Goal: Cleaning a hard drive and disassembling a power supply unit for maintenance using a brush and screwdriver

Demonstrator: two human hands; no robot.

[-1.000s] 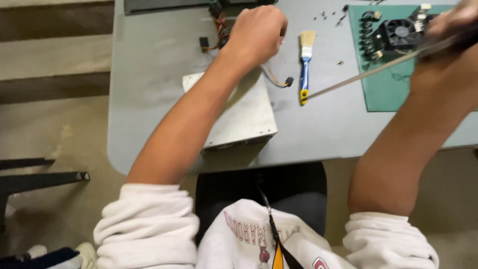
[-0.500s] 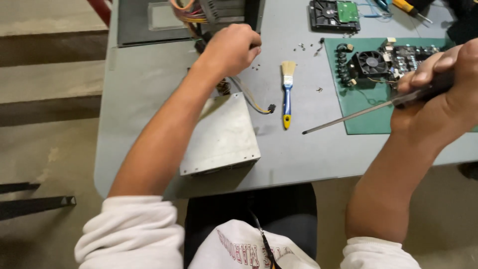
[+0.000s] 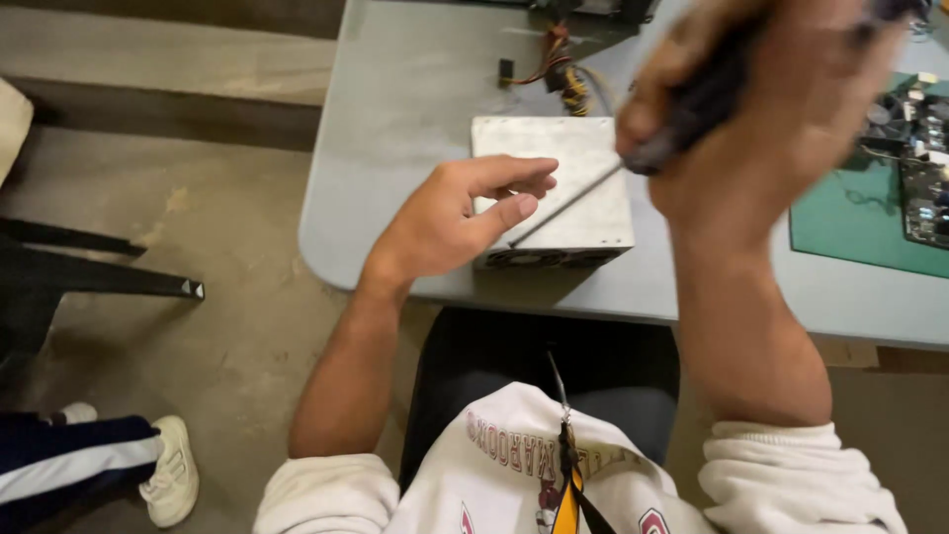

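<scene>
Up close, the right hand (image 3: 781, 109) is wrapping tight around the dark handle of a screwdriver (image 3: 633, 158), blurred in the frame, with the thin shaft slanting down and left. The left hand (image 3: 450, 218) is waiting half curled, thumb and forefinger closing toward the shaft's tip without clearly touching it. Both are working over a grey metal box (image 3: 554, 193), which is sitting near the front edge of the table (image 3: 395, 109).

The tip looks to be pointing at the left fingers, so a slip or a quick jab could, I judge, poke them. The box is lying close to the edge, and a hard push might nudge it off.

Nothing is showing inside the box, since its top is closed. Beyond it wires (image 3: 559, 74) are trailing, and a circuit board (image 3: 924, 148) is lying on a green mat (image 3: 850, 218).
</scene>
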